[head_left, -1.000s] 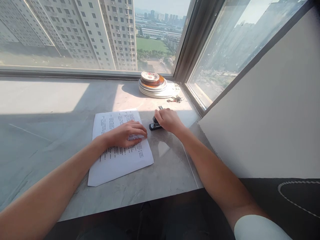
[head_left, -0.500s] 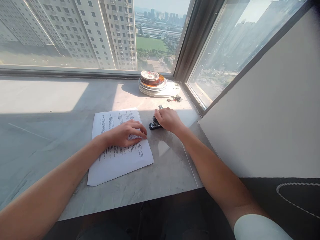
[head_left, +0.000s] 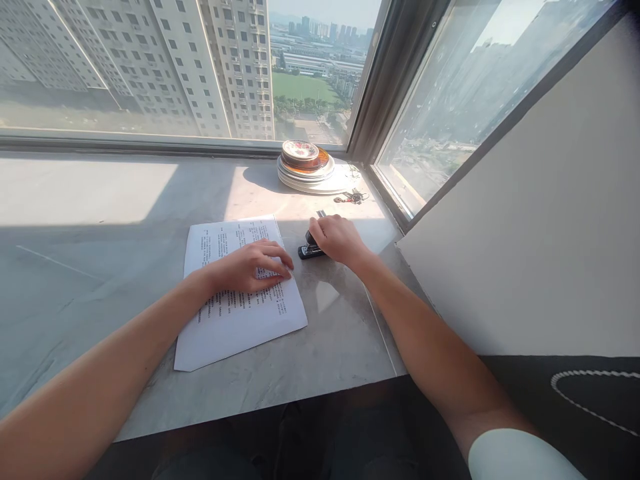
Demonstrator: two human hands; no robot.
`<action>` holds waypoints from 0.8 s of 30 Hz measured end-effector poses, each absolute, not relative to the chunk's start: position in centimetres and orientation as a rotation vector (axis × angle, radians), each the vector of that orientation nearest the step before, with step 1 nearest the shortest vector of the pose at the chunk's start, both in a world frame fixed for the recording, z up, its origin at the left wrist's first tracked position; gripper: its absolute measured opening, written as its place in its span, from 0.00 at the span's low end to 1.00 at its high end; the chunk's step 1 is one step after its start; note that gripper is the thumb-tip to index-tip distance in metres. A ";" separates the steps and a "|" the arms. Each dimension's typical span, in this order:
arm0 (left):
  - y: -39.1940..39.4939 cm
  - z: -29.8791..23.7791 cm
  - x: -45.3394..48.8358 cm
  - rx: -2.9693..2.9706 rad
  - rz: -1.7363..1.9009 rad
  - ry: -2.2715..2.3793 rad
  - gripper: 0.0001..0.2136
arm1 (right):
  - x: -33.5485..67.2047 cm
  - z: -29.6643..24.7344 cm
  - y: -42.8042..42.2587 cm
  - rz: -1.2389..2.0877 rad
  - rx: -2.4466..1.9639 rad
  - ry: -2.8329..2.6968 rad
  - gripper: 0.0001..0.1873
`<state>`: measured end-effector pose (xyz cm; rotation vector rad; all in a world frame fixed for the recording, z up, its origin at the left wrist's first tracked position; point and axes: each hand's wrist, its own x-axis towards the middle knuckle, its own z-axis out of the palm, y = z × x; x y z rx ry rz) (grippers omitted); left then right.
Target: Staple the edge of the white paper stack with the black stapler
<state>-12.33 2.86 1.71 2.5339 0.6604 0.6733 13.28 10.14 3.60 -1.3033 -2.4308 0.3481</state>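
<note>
Printed paper (head_left: 235,340) lies flat on the grey marbled ledge. My left hand (head_left: 253,267) rests on it with the fingers stretched toward its right edge and slightly apart; it covers part of the text. Just right of the paper, a black stapler (head_left: 309,253) stands on the ledge, apart from the sheet. My right hand (head_left: 341,240) is wrapped round the stapler from above and hides most of its body. Its front end points toward the paper.
At the back, by the window corner, sits a stack of plates (head_left: 306,183), with a bunch of keys (head_left: 353,197) in front of it. A white wall (head_left: 530,240) bounds the right side. The ledge's front edge runs below the paper.
</note>
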 end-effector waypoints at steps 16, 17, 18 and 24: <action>3.0 1.5 -12.6 2.606 0.674 0.802 0.07 | 13.3 3.0 10.2 0.377 -1.233 -2.351 0.30; 3.0 1.4 -12.6 2.619 0.677 0.821 0.07 | 13.2 2.9 10.1 0.374 -1.230 -2.328 0.29; 3.0 1.4 -12.6 2.615 0.676 0.830 0.07 | 13.0 2.8 10.1 0.368 -1.236 -2.301 0.29; 2.3 1.4 -11.4 2.547 0.629 0.716 0.08 | 11.9 2.3 10.0 0.296 -1.185 -2.166 0.29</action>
